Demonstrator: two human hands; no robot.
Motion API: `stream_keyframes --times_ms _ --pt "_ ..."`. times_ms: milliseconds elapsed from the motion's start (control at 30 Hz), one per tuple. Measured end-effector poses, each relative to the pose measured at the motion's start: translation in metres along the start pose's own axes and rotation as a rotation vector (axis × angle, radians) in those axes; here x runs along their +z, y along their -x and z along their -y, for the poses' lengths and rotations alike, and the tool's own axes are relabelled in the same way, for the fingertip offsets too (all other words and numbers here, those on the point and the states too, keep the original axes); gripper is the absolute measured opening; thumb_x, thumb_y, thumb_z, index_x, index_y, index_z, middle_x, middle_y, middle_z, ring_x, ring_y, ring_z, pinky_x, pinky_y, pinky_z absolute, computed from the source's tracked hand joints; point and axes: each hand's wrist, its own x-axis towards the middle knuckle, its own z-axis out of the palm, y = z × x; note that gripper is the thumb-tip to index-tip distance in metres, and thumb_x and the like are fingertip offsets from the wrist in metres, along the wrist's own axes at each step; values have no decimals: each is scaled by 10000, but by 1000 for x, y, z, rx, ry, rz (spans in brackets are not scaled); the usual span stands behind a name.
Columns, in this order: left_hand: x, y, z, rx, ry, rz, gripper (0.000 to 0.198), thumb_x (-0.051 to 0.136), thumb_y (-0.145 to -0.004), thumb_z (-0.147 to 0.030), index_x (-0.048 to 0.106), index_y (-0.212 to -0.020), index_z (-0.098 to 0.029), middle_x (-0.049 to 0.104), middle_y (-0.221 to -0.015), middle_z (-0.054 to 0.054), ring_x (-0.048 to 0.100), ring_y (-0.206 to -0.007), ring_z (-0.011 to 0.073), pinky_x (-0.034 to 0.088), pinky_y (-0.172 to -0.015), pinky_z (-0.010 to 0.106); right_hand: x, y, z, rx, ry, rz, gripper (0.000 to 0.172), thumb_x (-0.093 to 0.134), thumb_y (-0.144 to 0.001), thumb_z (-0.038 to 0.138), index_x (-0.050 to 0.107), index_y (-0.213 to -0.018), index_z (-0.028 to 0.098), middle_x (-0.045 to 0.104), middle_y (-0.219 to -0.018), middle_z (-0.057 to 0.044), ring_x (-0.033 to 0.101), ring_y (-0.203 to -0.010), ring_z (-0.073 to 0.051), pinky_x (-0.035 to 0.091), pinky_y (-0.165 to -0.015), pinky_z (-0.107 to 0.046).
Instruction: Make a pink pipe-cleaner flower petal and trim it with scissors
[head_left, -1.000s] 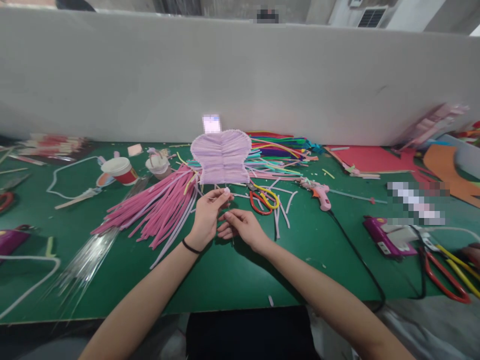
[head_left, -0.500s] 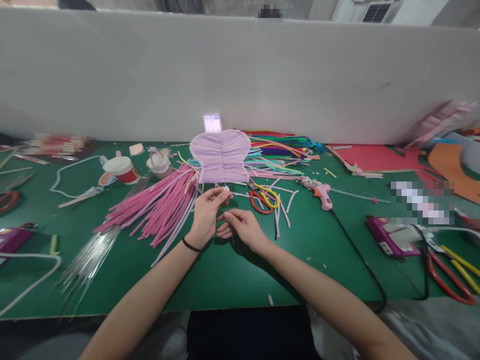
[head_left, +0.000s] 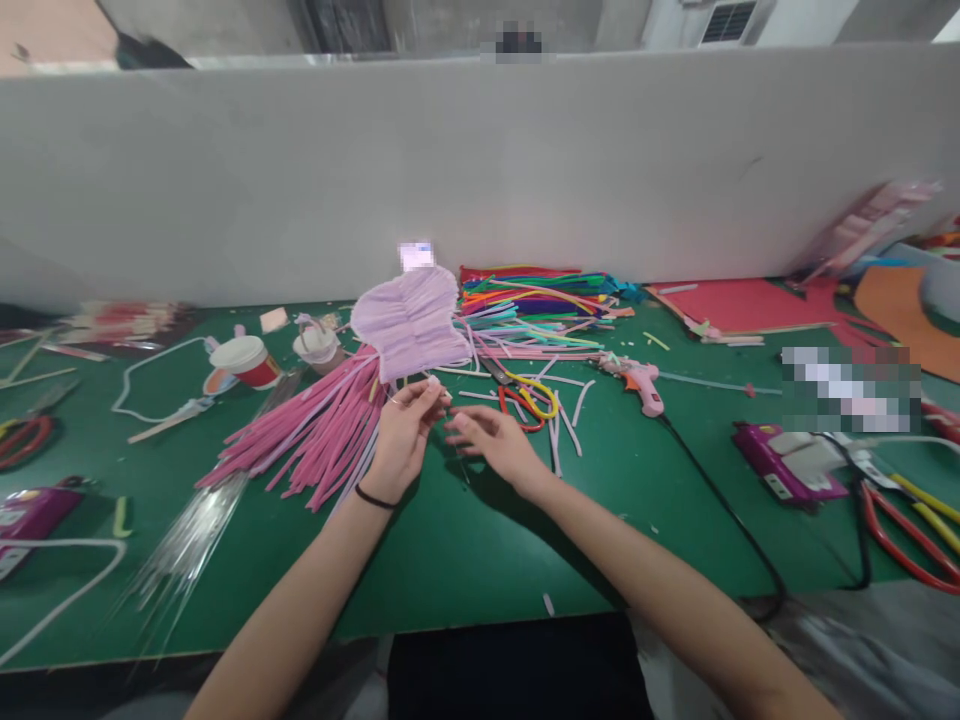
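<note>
A lilac ruffled piece (head_left: 411, 322), shaped like a corset with a heart-like top, stands tilted to the left just above my left hand (head_left: 405, 437). That hand pinches a small white bit (head_left: 435, 386) at the lower end of the piece, where thin wires stick out. My right hand (head_left: 491, 442) is close by on the right, its fingers apart and curved near the thin wire (head_left: 461, 460); nothing is plainly gripped in it. Pink fuzzy stems (head_left: 315, 430) lie fanned out to the left of my hands.
Scissors (head_left: 529, 395) and loose lilac stems lie beyond my right hand. Further right are a pink glue gun (head_left: 643, 385) with its black cable and a purple power strip (head_left: 787, 470). Left stand a lidded cup (head_left: 259, 365) and silvery wires (head_left: 195, 510). Coloured stems (head_left: 540, 300) lie behind.
The lilac piece has tipped and shifted left with my left hand. My right hand has loosened from the wire and moved slightly right, its fingers opening. The whole view has shifted a little.
</note>
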Motion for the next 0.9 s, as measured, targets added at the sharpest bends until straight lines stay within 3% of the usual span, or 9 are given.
stream_keyframes --times_ms 100,233,633,800,900 --pt "1 4 3 -44 -21 20 290 856 -597 -282 690 -786 -137 683 -739 6 616 -624 85 446 -579 192 -12 -6 13 -83 -112 -66 452 699 -754 522 648 -1074 207 725 -1025 -84 696 -883 -182 547 -732 -295" --pt "9 11 7 -78 -60 68 292 860 -590 -274 694 -785 -135 674 -708 -1 594 -585 75 425 -554 190 -23 -9 19 -132 -164 -107 364 720 -742 488 665 -964 205 742 -938 -63 695 -875 -187 537 -716 -284" --pt "14 16 2 -52 -125 116 262 847 -603 -243 693 -785 -134 662 -683 3 616 -578 102 379 -497 202 -33 -10 19 -224 -29 -167 282 705 -764 454 686 -914 216 745 -820 -41 688 -778 -188 520 -721 -307" --pt "14 16 2 9 -170 98 269 835 -624 -289 686 -795 -145 681 -734 12 619 -598 107 407 -530 216 -32 -7 23 -48 -290 -33 333 660 -800 504 680 -972 221 733 -931 -42 664 -813 -159 513 -668 -255" --pt "12 14 2 -4 -145 109 264 837 -624 -291 682 -785 -150 672 -722 2 608 -593 96 408 -540 208 -33 -6 26 86 -424 48 299 645 -817 510 669 -908 225 715 -926 -21 635 -739 -121 494 -607 -216"
